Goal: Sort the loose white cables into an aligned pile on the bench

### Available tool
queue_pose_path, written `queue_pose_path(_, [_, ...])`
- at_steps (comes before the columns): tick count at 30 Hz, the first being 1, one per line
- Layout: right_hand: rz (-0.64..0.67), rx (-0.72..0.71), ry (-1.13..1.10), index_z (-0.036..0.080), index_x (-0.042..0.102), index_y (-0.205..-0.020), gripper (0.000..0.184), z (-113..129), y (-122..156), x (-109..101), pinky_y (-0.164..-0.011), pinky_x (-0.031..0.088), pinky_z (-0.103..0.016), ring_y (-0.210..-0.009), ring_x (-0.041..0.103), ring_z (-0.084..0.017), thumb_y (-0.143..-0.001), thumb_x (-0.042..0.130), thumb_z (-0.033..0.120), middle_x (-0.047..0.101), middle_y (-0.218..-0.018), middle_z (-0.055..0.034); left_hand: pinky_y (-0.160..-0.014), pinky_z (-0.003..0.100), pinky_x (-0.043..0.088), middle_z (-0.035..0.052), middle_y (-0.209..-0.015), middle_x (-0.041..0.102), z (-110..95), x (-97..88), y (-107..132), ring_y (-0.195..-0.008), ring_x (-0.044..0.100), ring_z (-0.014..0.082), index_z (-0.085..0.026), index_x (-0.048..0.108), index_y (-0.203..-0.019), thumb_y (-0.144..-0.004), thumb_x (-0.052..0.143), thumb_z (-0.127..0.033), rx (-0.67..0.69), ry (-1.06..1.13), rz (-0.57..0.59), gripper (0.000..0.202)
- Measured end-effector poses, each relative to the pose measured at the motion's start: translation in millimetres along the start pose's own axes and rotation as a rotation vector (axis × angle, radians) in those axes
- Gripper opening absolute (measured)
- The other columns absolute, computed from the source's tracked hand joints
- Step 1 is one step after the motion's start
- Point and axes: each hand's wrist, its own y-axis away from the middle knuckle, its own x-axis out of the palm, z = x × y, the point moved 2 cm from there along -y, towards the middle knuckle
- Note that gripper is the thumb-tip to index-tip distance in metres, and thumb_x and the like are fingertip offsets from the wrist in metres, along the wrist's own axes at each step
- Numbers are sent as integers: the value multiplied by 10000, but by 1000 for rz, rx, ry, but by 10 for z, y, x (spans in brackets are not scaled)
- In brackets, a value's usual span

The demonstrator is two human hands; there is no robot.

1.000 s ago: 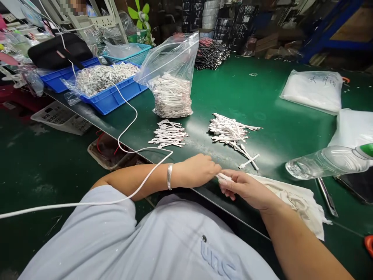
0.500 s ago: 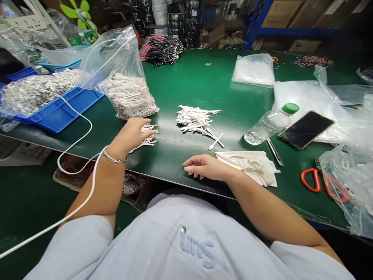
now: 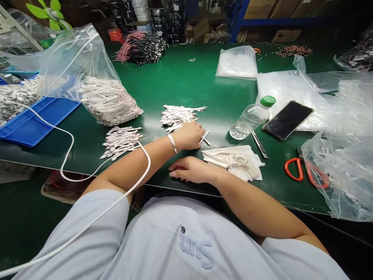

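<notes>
My left hand, with a silver bracelet at its wrist, is over the near side of the middle pile of short white cables. Its curled fingertips are at two crossed short white cables, partly hidden by the hand; they appear to pinch one. My right hand rests at the table's near edge, left of a crumpled white cloth. Its fingers are loosely bent, thumb apart, with nothing in them. A second pile of short white cables lies to the left.
A clear bag of white cables and a blue tray stand left. Rightward are a water bottle, a utility knife, a phone, red-handled scissors and plastic bags. A white cord crosses my left arm.
My left hand has moved right, from the left cable pile to the stray cables by the middle pile. My right hand stays at the table edge. The view has shifted slightly right.
</notes>
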Motion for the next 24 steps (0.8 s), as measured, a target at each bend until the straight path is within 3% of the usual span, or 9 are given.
queue_pose_path(4, [8,-30,51,126,711,-1033,262,22,2,-23,-564,445,-230,-652,613,-126,-876,608,309,713,-844,-46,-823,368,424,192,-978,686,-1,-9,-101,-956,628,321,-97,700,-964,-720,558,-131,-70,-304,200,284])
queue_pose_path(8, [20,-15,68,125,702,-1051,277,18,6,-24,-566,441,-234,-632,600,-123,-881,602,320,692,-808,-39,-723,317,419,151,-899,705,4,-24,-148,-881,656,278,-109,693,-923,-726,525,-110,-75,-360,249,259])
queue_pose_path(11, [35,3,15,143,692,-1032,270,4,17,-27,-564,449,-234,-637,599,-126,-871,603,339,684,-804,-32,-655,278,395,91,-800,696,80,-44,-92,-775,635,218,-137,667,-833,-720,554,-124,-95,-173,213,160])
queue_pose_path(14, [1,61,-19,160,684,-898,251,-3,56,-85,-539,443,-234,-609,591,-127,-858,596,391,673,-756,-24,-629,238,399,39,-763,685,208,-101,66,-704,604,150,-149,599,-806,-754,560,-145,-173,284,129,65])
queue_pose_path(17, [-185,109,65,165,626,-698,314,-2,110,-246,-516,401,-238,-559,560,-123,-859,572,430,650,-660,-19,-652,231,439,35,-757,679,319,-132,282,-701,616,129,-143,553,-799,-787,556,-188,-271,822,101,46])
queue_pose_path(19, [-371,124,134,169,573,-610,389,-8,132,-387,-508,367,-246,-530,522,-120,-860,559,466,608,-592,-12,-655,230,443,34,-730,666,368,-116,410,-680,606,120,-133,567,-769,-788,578,-223,-299,985,60,92])
queue_pose_path(21, [-568,124,114,168,569,-616,401,-25,130,-512,-508,355,-246,-536,505,-118,-846,575,497,585,-594,-7,-628,224,421,25,-684,642,401,-65,504,-632,567,106,-122,598,-730,-806,578,-260,-306,942,-23,158])
queue_pose_path(24, [-703,154,-204,171,643,-852,323,-78,64,-567,-494,367,-227,-605,558,-125,-824,622,493,636,-754,-20,-648,248,406,28,-676,635,398,33,587,-645,547,123,-117,670,-797,-873,510,-262,-255,563,-232,229])
